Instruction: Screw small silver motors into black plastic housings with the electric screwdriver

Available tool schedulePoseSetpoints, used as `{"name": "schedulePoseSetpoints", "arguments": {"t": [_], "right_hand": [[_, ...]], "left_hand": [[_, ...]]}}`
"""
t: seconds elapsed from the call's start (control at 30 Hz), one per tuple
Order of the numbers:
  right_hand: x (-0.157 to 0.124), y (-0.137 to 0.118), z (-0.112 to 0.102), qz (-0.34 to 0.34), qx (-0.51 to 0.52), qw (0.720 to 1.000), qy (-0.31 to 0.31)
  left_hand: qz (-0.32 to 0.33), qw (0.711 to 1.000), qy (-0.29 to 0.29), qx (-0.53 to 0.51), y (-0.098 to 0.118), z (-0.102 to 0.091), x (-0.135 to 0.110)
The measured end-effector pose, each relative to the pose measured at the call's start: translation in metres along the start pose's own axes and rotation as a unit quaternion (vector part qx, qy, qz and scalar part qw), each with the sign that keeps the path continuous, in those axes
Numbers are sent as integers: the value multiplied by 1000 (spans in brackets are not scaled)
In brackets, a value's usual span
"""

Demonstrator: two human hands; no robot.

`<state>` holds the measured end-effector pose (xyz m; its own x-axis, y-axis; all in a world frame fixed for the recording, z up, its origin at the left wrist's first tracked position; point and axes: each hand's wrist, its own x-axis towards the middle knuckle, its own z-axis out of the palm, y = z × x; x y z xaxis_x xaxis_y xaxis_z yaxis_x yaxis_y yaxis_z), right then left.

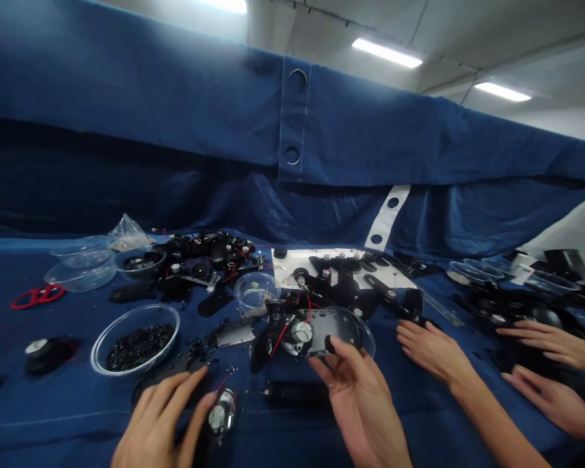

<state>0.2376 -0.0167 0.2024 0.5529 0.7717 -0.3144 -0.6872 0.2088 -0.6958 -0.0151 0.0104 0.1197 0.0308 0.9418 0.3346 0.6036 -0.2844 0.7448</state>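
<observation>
At the bottom left, my left hand (160,416) curls its thumb and fingers about a black part with a small silver motor (221,413). Thin red wires rise from the motor. How far the fingers close underneath is hidden. My right hand (365,400) is raised, thumb and finger pinched together with a small dark piece (329,344) at their tips. Just behind it is a clear plastic bowl (365,338), with another motor (302,333) and red wires at its left. Between my hands lies a black screwdriver (297,393), its thin shaft pointing left.
A clear bowl of black screws (174,325) stands at left, near red-handled scissors (39,296). Black parts and motors crowd the back around a white sheet (283,276). At right are a co-worker's hand (431,351) and two more hands (556,344). A blue cloth wall (199,143) rises behind.
</observation>
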Motion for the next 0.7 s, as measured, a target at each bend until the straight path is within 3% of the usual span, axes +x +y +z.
{"name": "schedulePoseSetpoints", "arguments": {"t": [0.07, 0.13, 0.17, 0.27, 0.37, 0.6, 0.63, 0.7], "right_hand": [[-7, 0, 6, 59, 28, 998, 12], [-12, 0, 10, 124, 42, 991, 9], [-14, 0, 12, 151, 44, 988, 3], [-19, 1, 13, 189, 35, 981, -17], [-21, 2, 12, 185, 30, 982, -31], [-15, 10, 12, 176, 5, 984, -34], [-14, 13, 11, 159, -2, 986, -42], [-15, 20, 7, 94, -21, 994, -56]], "left_hand": [[-31, 984, -9, -177, 29, 12, 3], [-96, 911, -69, -395, 62, 23, 10], [-110, 879, -91, -455, 76, 27, 14], [-158, 834, -84, -523, 102, 35, 24], [-178, 812, -69, -551, 103, 41, 27], [-189, 830, -64, -521, 99, 46, 29], [-184, 842, -49, -505, 98, 44, 27], [-169, 881, 48, -439, 94, 42, 18]]}}
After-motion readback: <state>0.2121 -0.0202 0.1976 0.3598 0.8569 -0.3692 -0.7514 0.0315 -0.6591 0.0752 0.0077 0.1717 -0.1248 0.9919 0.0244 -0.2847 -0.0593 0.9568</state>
